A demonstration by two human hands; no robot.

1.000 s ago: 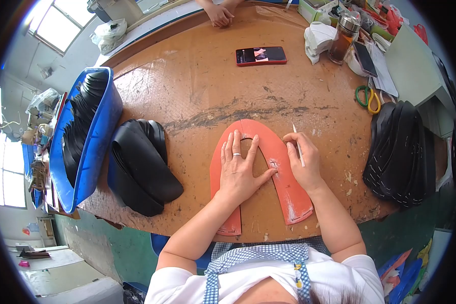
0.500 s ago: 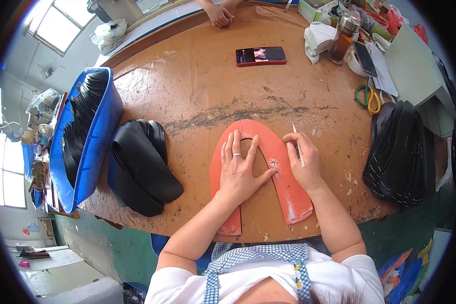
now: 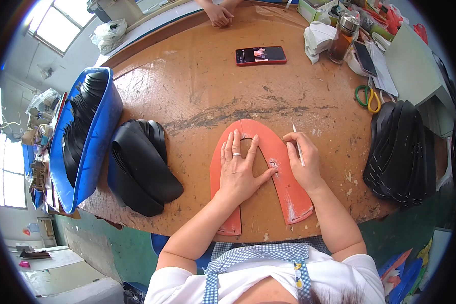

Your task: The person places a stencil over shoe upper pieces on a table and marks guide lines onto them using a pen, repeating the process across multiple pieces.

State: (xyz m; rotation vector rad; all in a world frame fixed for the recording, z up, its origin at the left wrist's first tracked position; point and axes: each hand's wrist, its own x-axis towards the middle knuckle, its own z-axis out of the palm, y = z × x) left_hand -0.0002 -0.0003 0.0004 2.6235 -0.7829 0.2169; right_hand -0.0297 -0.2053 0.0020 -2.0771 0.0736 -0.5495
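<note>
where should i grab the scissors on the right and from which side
Probably by the green loop of the scissors, coming from the left: that loop faces open table, while the yellow loop sits close against the stacked black pieces.

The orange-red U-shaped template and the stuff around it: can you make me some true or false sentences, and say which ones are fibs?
1. The left hand is spread flat on the orange-red U-shaped template. True.
2. The right hand is holding a thin white pen-like tool. True.
3. The scissors have two blue handles. False: one handle is green and the other is yellow.
4. The blue bin is filled with white pieces. False: the pieces in it are black.
5. The left hand wears a ring. True.
6. The red-edged smartphone lies on the template. False: it lies on the table, beyond the template.
</note>
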